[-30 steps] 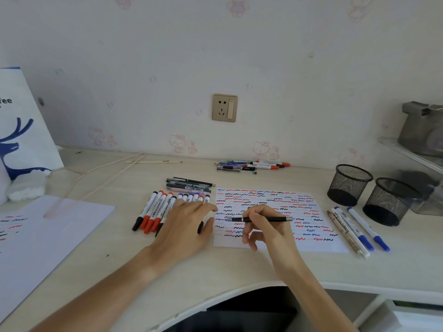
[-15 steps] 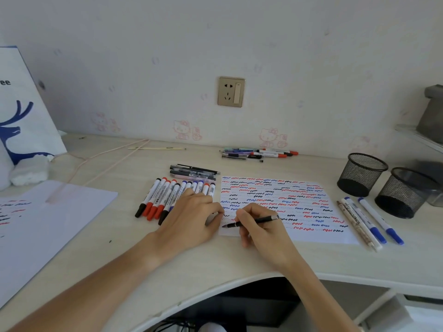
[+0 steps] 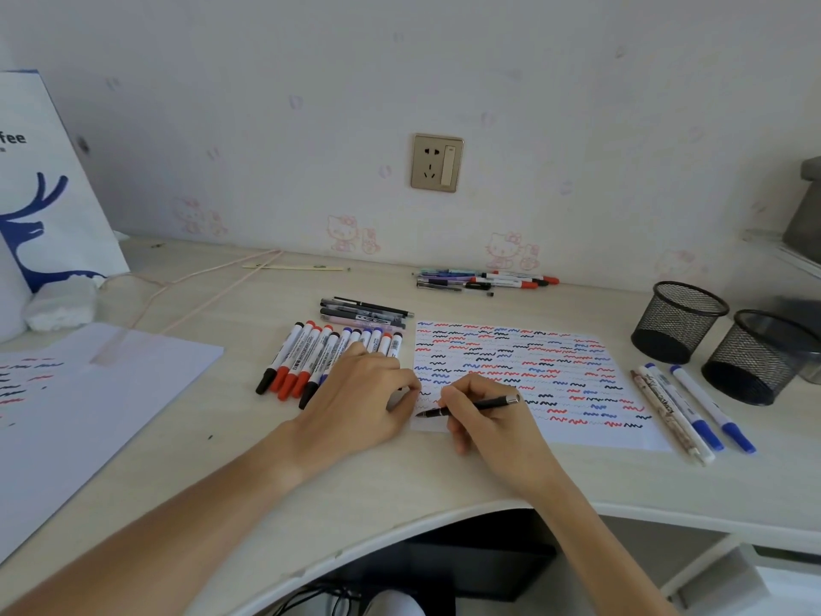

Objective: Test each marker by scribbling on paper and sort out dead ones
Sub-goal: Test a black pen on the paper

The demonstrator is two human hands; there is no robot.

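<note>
A white sheet of paper (image 3: 577,420) full of red, blue and black squiggles lies mid-desk. My right hand (image 3: 484,420) grips a slim black pen (image 3: 484,404), tip down on the paper's lower left corner. My left hand (image 3: 360,402) rests beside that corner, partly over a row of white markers (image 3: 306,353) with red, black and blue caps; its fingers curl, and whether it holds a cap is hidden. A small stack of dark pens (image 3: 364,315) lies behind the row. Another pen group (image 3: 484,280) sits by the wall. Three pens (image 3: 693,406) lie right of the paper.
Two black mesh pen cups (image 3: 679,322) (image 3: 755,357) stand at the right. A second scribbled sheet (image 3: 89,415) lies at the left, with a white bag (image 3: 40,184) printed with a blue deer behind it. The desk's curved front edge (image 3: 400,522) runs below my wrists.
My right hand turned the black pen from lying level above the paper to a writing grip, and lowered its tip to the paper's lower left corner. The left hand stayed by the marker row.
</note>
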